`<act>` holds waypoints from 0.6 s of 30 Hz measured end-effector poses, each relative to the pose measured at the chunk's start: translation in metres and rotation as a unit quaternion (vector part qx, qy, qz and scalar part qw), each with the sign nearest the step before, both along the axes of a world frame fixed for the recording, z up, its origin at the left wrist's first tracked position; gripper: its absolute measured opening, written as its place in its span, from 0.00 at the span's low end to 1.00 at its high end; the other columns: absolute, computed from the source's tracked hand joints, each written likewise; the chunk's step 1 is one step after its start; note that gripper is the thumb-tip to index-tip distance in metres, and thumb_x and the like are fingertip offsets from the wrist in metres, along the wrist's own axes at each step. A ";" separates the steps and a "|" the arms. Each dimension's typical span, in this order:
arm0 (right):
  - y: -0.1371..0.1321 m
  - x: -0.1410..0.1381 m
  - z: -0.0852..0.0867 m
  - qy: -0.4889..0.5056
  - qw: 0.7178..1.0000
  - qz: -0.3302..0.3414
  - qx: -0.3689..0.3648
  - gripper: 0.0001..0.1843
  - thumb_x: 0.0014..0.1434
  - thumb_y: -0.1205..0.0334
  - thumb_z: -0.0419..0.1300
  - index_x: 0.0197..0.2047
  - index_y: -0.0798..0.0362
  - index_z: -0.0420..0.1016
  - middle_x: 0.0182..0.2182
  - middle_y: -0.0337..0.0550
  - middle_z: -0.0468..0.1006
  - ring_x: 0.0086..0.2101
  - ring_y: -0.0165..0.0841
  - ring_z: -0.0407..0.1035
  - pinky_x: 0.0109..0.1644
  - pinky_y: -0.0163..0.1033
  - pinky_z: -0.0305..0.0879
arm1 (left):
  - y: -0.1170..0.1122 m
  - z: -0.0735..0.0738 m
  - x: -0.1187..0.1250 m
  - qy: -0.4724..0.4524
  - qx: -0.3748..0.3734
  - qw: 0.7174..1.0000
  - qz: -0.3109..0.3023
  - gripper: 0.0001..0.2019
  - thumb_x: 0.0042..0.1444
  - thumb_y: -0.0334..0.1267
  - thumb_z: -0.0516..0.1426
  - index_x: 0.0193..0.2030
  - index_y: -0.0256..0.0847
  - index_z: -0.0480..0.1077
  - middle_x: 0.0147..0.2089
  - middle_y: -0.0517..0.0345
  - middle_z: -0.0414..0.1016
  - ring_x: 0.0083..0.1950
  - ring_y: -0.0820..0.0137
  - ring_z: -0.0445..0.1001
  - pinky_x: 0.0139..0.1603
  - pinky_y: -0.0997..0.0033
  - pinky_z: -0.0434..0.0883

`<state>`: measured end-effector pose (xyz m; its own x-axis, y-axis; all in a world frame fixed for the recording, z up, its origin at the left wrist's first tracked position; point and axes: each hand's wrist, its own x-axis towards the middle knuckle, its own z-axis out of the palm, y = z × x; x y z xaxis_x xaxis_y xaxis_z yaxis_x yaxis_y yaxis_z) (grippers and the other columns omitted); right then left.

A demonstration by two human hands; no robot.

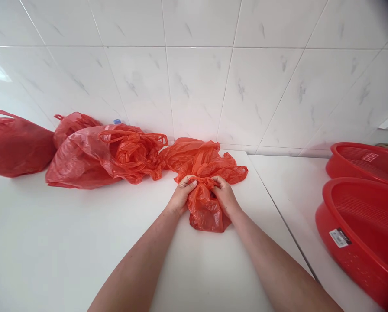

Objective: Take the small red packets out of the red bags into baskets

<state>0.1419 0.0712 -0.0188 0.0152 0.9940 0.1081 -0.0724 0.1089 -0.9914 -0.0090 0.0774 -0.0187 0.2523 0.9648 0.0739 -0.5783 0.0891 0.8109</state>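
Between my two hands is a crumpled, thin red plastic bag (pixel 208 212), its lower part hanging toward me over the white tabletop. My left hand (pixel 183 194) pinches the gathered top of the bag from the left, thumb on the near side. From the right, my right hand (pixel 224 194) grips the same bunched top, its fingertips partly buried in the folds. Just behind my hands lies more loose red plastic bagging (pixel 194 151), spread toward the wall; whether it joins the held bag I cannot tell.
Filled red bags (pixel 83 158) line the wall on the left, another (pixel 18 147) at the far left. A blue cap (pixel 117 121) shows behind them. On the right stand two red plastic baskets (pixel 332 212), the nearer with a label. A seam crosses the white table (pixel 67 242). Tiled wall behind.
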 end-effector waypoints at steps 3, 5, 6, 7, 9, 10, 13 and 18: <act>0.000 0.002 0.001 0.073 0.996 0.046 -0.017 0.11 0.46 0.67 0.56 0.34 0.50 0.74 0.29 0.35 0.76 0.27 0.29 0.67 0.33 0.34 0.64 | 0.000 0.000 0.001 -0.007 -0.001 1.000 -0.001 0.13 0.46 0.38 0.64 0.35 0.40 0.66 0.33 0.62 0.74 0.32 0.73 0.73 0.35 0.72 0.69; 0.000 0.004 0.004 0.135 0.987 0.074 -0.041 0.12 0.44 0.68 0.58 0.35 0.50 0.75 0.30 0.36 0.77 0.30 0.30 0.69 0.36 0.35 0.65 | 0.000 0.000 0.001 -0.007 -0.002 1.000 -0.005 0.13 0.46 0.38 0.64 0.35 0.40 0.65 0.33 0.62 0.74 0.31 0.73 0.73 0.35 0.72 0.69; 0.000 0.006 0.005 0.166 0.981 0.088 -0.053 0.13 0.44 0.68 0.59 0.36 0.50 0.75 0.32 0.36 0.77 0.31 0.30 0.70 0.38 0.36 0.66 | 0.001 0.000 0.000 -0.006 -0.002 1.000 -0.003 0.13 0.46 0.38 0.64 0.35 0.40 0.65 0.33 0.62 0.74 0.32 0.72 0.74 0.35 0.71 0.69; 0.000 0.008 0.007 0.195 0.974 0.099 -0.062 0.13 0.45 0.67 0.60 0.37 0.49 0.75 0.33 0.37 0.78 0.33 0.32 0.70 0.40 0.38 0.66 | 0.001 -0.001 0.000 -0.005 -0.002 1.000 0.001 0.12 0.46 0.38 0.64 0.35 0.40 0.66 0.33 0.61 0.75 0.32 0.72 0.74 0.36 0.71 0.69; 0.002 0.013 0.009 0.247 0.960 0.110 -0.071 0.13 0.48 0.62 0.61 0.39 0.49 0.76 0.37 0.39 0.78 0.37 0.34 0.71 0.44 0.40 0.66 | 0.003 -0.001 -0.002 -0.005 -0.003 1.000 0.014 0.12 0.47 0.38 0.64 0.35 0.40 0.66 0.34 0.61 0.75 0.34 0.71 0.74 0.39 0.69 0.69; 0.003 0.017 0.009 0.265 0.956 0.106 -0.073 0.12 0.48 0.60 0.62 0.39 0.49 0.76 0.38 0.40 0.78 0.38 0.34 0.71 0.45 0.41 0.66 | 0.003 -0.002 -0.003 -0.006 -0.004 1.000 0.020 0.11 0.47 0.38 0.64 0.35 0.40 0.67 0.34 0.61 0.75 0.35 0.71 0.75 0.39 0.69 0.69; 0.009 0.031 0.007 0.306 0.947 0.069 -0.072 0.10 0.48 0.60 0.64 0.36 0.47 0.75 0.32 0.37 0.77 0.34 0.31 0.70 0.42 0.39 0.67 | 0.006 -0.002 -0.007 -0.020 0.003 0.999 0.029 0.10 0.46 0.36 0.64 0.33 0.40 0.67 0.39 0.60 0.76 0.38 0.70 0.75 0.43 0.68 0.69; 0.017 0.053 0.003 0.391 0.916 0.055 -0.076 0.09 0.46 0.66 0.64 0.32 0.47 0.71 0.17 0.29 0.65 0.23 0.26 0.64 0.30 0.33 0.66 | 0.009 -0.003 -0.014 -0.061 0.016 0.997 0.034 0.10 0.46 0.35 0.64 0.32 0.40 0.66 0.44 0.59 0.76 0.40 0.71 0.74 0.40 0.71 0.69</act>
